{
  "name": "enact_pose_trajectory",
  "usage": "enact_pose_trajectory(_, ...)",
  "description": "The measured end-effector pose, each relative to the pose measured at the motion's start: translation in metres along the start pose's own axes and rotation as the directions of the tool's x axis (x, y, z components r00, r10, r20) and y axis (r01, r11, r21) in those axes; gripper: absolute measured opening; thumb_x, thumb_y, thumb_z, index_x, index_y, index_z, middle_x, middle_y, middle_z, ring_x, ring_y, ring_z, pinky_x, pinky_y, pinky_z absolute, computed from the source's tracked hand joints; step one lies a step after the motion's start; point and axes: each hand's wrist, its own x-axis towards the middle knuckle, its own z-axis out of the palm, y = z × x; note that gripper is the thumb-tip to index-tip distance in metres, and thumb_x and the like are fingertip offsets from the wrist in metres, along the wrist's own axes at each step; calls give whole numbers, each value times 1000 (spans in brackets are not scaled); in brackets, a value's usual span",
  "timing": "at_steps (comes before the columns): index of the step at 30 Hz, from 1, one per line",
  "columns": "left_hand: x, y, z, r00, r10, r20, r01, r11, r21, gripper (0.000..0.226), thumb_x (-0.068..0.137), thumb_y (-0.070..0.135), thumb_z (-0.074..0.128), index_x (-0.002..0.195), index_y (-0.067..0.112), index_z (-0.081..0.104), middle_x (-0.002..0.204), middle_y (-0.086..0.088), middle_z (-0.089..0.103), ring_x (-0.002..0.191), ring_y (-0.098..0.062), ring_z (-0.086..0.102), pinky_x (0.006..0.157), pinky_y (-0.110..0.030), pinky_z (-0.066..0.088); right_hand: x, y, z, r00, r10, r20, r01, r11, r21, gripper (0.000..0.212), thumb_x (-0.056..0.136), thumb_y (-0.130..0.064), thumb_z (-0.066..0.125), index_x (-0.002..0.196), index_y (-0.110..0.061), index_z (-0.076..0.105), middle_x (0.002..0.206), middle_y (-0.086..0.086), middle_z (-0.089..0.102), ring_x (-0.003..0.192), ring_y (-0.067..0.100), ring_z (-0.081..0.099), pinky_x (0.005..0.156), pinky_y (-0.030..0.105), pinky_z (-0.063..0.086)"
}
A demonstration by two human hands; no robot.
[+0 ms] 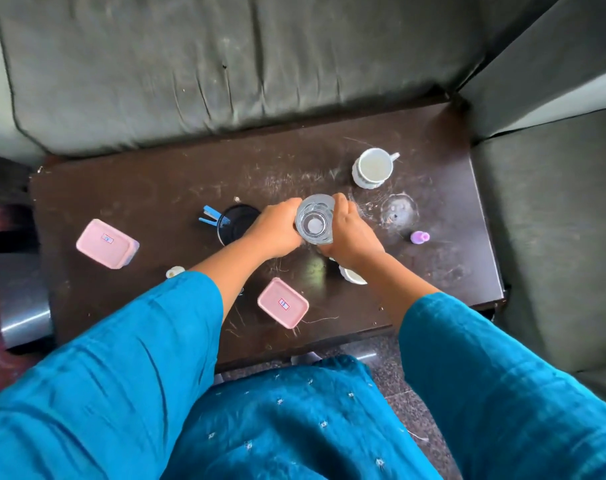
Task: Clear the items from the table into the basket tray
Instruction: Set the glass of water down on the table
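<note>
A clear drinking glass (316,219) stands upright in the middle of the dark wooden table (177,181). My left hand (275,228) grips its left side and my right hand (350,233) grips its right side. Two pink lidded boxes lie on the table, one at the left (107,244), one near the front edge (282,302). A white mug (373,167) stands at the back right. A black mesh pen holder (237,223) with blue items sits just left of my left hand. No basket tray is in view.
A small purple bottle (419,237) lies at the right, with a clear glass lid or dish (397,210) behind it. A white cup (352,274) is partly hidden under my right wrist. A small white item (175,271) sits near my left sleeve. Dark sofa cushions border the back and right.
</note>
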Motion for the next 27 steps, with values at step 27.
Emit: enact_pose_trajectory(27,-40,-21,-24,999,0,-41,0,1000,19,90,73,30,70,145,17,17,121,-13,58,110,-29,57,90,-39,48,-12,-45,-11,998,-26,49,39,951,-307,134,62,-54,77,143,-3,-17,155,21,-14,142,35,-15,118,48,7)
